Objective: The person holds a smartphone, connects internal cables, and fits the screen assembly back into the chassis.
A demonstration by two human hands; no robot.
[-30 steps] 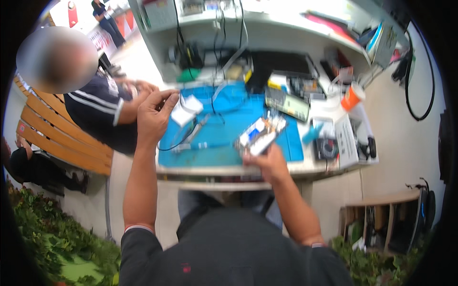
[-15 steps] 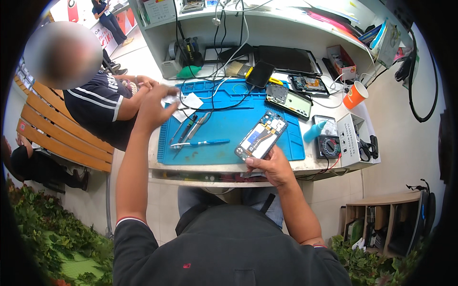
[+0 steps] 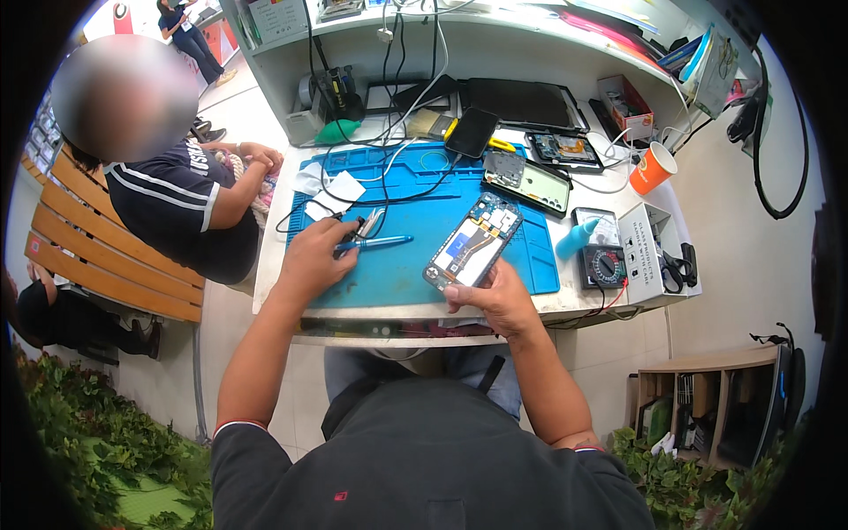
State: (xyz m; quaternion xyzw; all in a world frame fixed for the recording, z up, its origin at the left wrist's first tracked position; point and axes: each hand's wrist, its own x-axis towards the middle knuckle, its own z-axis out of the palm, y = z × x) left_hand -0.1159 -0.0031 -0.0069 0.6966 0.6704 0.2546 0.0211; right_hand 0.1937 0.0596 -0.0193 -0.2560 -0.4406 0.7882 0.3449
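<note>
My right hand (image 3: 496,300) holds an opened smartphone (image 3: 473,242), its thumb across the near end. The phone is tilted above the mat, with its circuit board, cables and white inner part exposed. My left hand (image 3: 316,262) is down at the left of the blue work mat (image 3: 397,281), fingers curled over a slim blue-handled tool (image 3: 382,241). The tool's left end is hidden under the fingers. Against those fingers lie other thin tools (image 3: 367,224), partly covered. White paper pieces (image 3: 339,193) and a black cable lie just beyond.
Behind the mat lie a phone with a dark screen (image 3: 473,132), a brush (image 3: 430,124) and opened devices (image 3: 565,152). At right stand a blue bottle (image 3: 578,238), multimeter (image 3: 604,265), orange cup (image 3: 654,168) and white box (image 3: 649,250). A person (image 3: 177,190) sits at left.
My left hand has come down from above the paper onto the tools, and the blue-handled tool has shifted slightly. My right hand still holds the opened phone. The view has shifted a little.
</note>
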